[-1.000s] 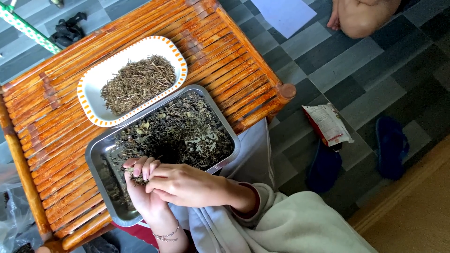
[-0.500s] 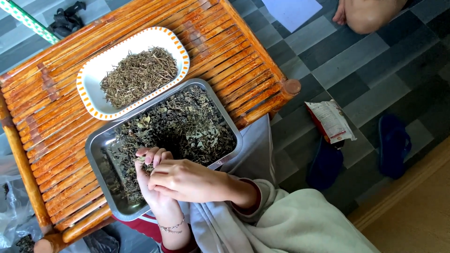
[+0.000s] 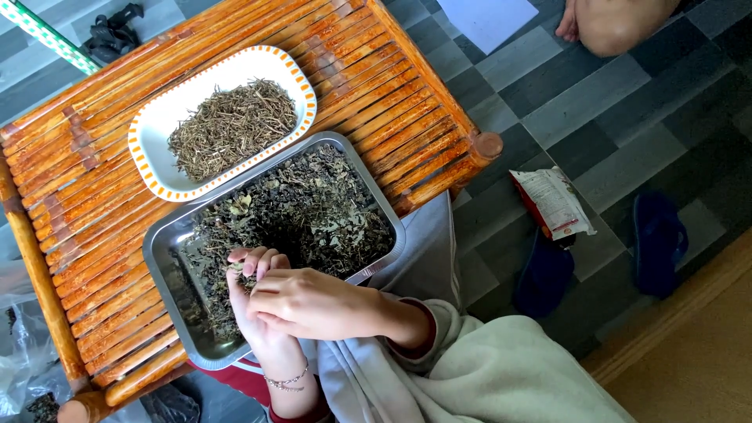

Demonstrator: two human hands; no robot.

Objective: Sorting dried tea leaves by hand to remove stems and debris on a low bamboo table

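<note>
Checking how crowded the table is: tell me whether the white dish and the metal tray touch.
Touching. In the head view the white dish has its lower rim against the far edge of the metal tray, no slats showing between.

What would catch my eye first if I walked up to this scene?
Probably the metal tray of dark dried leaves on the bamboo table, with the left hand and right hand pinching leaves over it. Behind it sits a white dish of dry stems.

Metal tray (image 3: 168,235) of dried leaves (image 3: 313,211) sits on the surface (image 3: 102,157), nearest the person. Dish (image 3: 157,117) of stems (image 3: 227,125) just behind it, touching. Both hands over tray: left hand (image 3: 262,321) under right hand (image 3: 313,301). Packet (image 3: 552,202) on the floor, right of surface.
</note>
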